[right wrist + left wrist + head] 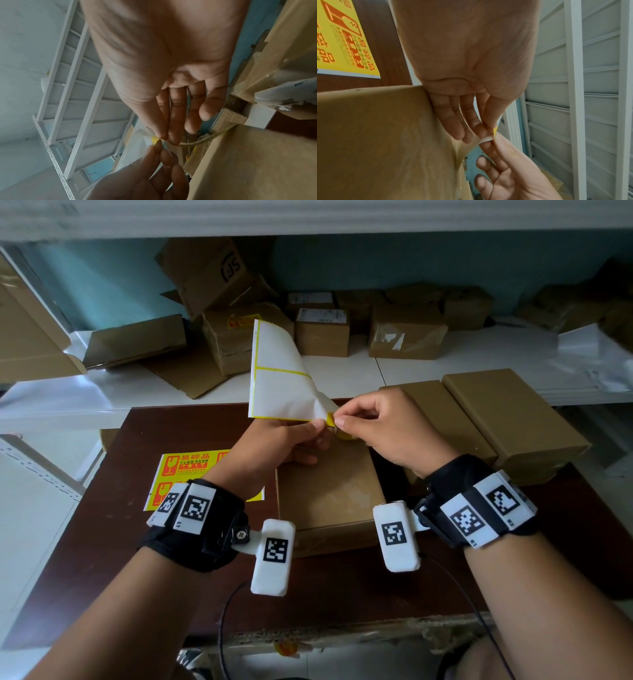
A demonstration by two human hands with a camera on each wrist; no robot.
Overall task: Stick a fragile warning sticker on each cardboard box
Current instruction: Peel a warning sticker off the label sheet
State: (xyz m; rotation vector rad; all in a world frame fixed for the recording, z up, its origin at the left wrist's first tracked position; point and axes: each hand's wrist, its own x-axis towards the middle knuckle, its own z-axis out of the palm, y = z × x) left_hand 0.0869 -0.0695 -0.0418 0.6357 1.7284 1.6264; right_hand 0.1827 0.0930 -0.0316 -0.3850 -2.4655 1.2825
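Note:
Above a flat cardboard box (325, 487) on the dark table, both hands hold a white backing sheet (281, 378) with yellow outlines. My left hand (308, 429) pinches the sheet's lower corner. My right hand (342, 419) pinches a small yellow sticker corner (330, 419) at that same spot. In the left wrist view the left hand (488, 129) pinches the yellow edge (494, 130) against the right hand's fingertips (486, 144). The right wrist view shows the right hand (163, 135) on the yellow corner (154, 139). A yellow sticker sheet (185, 470) with red fragile marks lies left of the box.
Two more flat cardboard boxes (507, 412) lie at the table's right. A white shelf (445, 371) behind holds several brown cartons, one (239, 337) bearing a yellow sticker. A black cable (222, 628) hangs off the table's near edge.

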